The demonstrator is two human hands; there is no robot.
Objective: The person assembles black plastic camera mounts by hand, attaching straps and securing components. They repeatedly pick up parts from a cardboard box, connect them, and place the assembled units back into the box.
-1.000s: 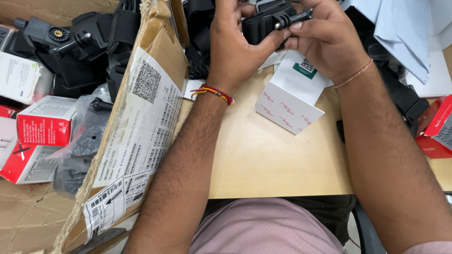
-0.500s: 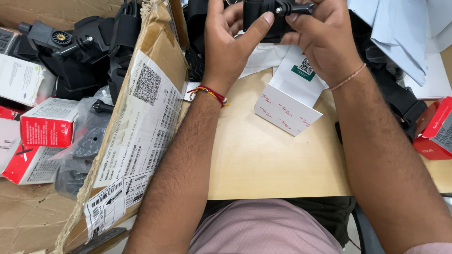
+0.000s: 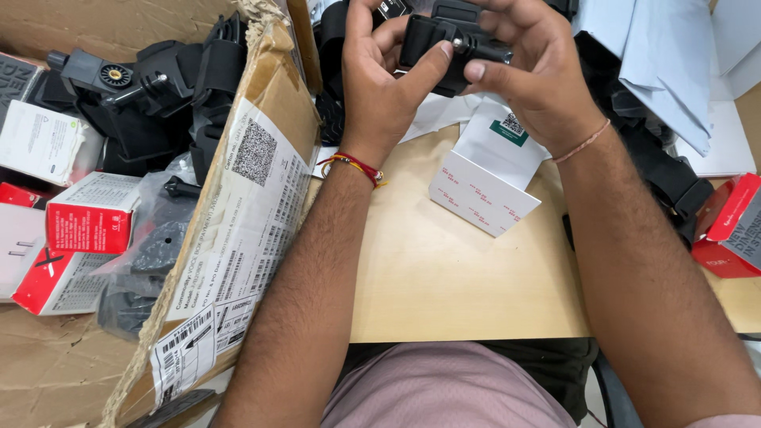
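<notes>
The black mount [image 3: 444, 47] is largely hidden under both hands (its shape unclear). The top edge crops the left hand [image 3: 380, 87] fingertips.

A wooden table [image 3: 444, 277] carried a small white box [image 3: 485, 178] with red markings and a green label, lying near its far edge. A large cardboard box [image 3: 261, 182] stood open at the left, its flap bearing white shipping labels. Inside lay black mounts [image 3: 151, 95], red-and-white boxes [image 3: 89, 222] and grey plastic bags [image 3: 154, 246]. White paper sheets [image 3: 666, 71] were stacked at the far right, and a red box [image 3: 733, 226] sat at the right edge beside black straps [image 3: 662, 170].
</notes>
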